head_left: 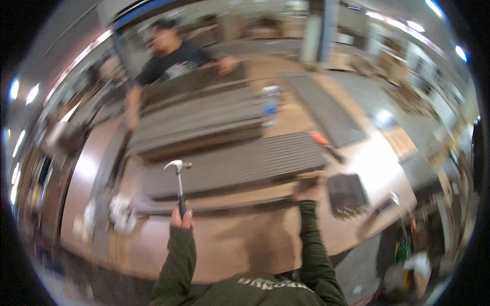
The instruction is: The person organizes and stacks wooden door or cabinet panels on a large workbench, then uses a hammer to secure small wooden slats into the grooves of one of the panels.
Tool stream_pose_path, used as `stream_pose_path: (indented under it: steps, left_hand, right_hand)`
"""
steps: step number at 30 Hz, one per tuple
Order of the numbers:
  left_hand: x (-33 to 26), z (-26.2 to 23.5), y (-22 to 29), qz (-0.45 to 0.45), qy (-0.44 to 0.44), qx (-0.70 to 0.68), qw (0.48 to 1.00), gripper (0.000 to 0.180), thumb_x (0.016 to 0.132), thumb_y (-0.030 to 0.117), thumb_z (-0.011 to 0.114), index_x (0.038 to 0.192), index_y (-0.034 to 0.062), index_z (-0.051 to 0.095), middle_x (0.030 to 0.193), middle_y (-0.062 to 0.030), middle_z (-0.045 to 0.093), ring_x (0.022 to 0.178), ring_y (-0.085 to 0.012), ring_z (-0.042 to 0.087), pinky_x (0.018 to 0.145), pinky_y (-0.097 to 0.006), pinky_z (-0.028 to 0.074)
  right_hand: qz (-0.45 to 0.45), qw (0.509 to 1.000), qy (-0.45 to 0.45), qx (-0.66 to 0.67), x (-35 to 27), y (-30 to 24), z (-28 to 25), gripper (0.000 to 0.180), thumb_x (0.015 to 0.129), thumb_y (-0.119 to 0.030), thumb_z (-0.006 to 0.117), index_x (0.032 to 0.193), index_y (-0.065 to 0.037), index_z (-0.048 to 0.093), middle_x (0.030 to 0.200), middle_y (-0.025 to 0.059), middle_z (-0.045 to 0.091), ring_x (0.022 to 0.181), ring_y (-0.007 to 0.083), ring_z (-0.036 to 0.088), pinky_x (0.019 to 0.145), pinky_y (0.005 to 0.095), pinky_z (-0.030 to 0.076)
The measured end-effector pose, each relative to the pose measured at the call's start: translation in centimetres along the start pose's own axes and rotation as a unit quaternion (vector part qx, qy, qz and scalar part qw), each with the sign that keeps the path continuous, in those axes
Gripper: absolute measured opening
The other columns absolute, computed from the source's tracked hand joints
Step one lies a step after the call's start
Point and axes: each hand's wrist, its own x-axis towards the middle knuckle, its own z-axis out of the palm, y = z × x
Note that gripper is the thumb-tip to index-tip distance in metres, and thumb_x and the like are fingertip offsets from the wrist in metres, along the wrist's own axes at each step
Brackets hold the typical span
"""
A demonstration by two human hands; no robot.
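My left hand [181, 220] is closed round the dark grip of a claw hammer [179, 179], its metal head raised. Behind the hammer lies a dark grey slatted panel [235, 166], flat on the table. A long thin dark strip [245, 208] runs along the near side of the panel. At the panel's right near corner my right hand [309, 193] looks closed, with something brown at its fingers. Blur hides whether that is a loose piece or part of the panel.
Across the table [214, 250] a person [176, 58] touches a stack of dark boards [199, 120]. A clear bottle [270, 104], an orange-and-dark hand tool [326, 147], a dark ridged bundle [347, 194], another board [326, 109] and crumpled white plastic [122, 214] lie around.
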Motion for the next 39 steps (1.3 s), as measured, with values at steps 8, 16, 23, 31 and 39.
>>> stream_pose_path:
  steps: [8,16,23,31,39]
  left_hand:
    - [-5.7,-21.0,-20.0,-0.009,0.269,0.284,0.920,0.052,0.076,0.035,0.058,0.120,0.0105,0.043,0.077,-0.0119,0.056,0.068,-0.0317,0.055,0.064,-0.041,0.045]
    - [2.1,-20.8,-11.9,0.011,0.284,0.496,0.820,0.063,0.071,0.029,0.065,0.126,0.0124,0.041,0.110,-0.0179,0.050,0.099,-0.0357,0.047,0.084,-0.047,0.038]
    - [21.7,-5.7,2.0,0.373,0.099,0.412,0.825,0.065,0.071,0.034,0.066,0.120,0.0001,0.043,0.122,-0.0153,0.045,0.115,-0.0298,0.041,0.096,-0.044,0.032]
    - [36.8,7.7,8.3,0.165,-0.043,0.520,0.837,0.102,0.067,0.077,0.039,0.133,0.0002,0.028,0.139,-0.0131,0.026,0.130,-0.0243,0.021,0.107,-0.048,0.010]
    - [30.1,9.7,11.3,0.210,-0.105,0.606,0.760,0.101,0.056,0.081,0.048,0.118,0.0008,0.045,0.117,-0.0132,0.049,0.116,-0.0251,0.039,0.105,-0.052,0.008]
  right_hand:
    - [-0.440,0.527,0.028,-0.727,1.7,-4.2,-0.7,0.124,0.048,-0.034,0.083,0.132,0.011,0.004,0.126,0.0266,0.035,0.116,0.0323,0.040,0.097,0.0377,0.034]
    - [-0.428,0.621,0.041,-0.655,1.4,-11.8,-2.0,0.109,0.059,-0.015,0.078,0.133,0.005,0.000,0.124,0.0224,0.039,0.108,0.0272,0.047,0.093,0.0355,0.040]
    - [-0.352,0.796,-0.028,-0.492,4.0,-14.1,-6.6,0.107,0.062,-0.023,0.075,0.136,-0.008,0.000,0.119,0.0126,0.039,0.111,0.0263,0.039,0.096,0.0408,0.035]
    - [-0.281,0.791,-0.001,-0.544,3.2,-11.8,-3.7,0.097,0.070,-0.052,0.058,0.134,-0.004,0.003,0.131,0.0051,0.034,0.124,0.0225,0.026,0.106,0.0454,0.012]
    - [-0.402,0.828,0.034,-0.390,8.1,-16.1,-11.5,0.072,0.075,-0.068,0.044,0.121,-0.013,0.038,0.118,0.0089,0.044,0.094,0.0310,0.045,0.074,0.0470,0.042]
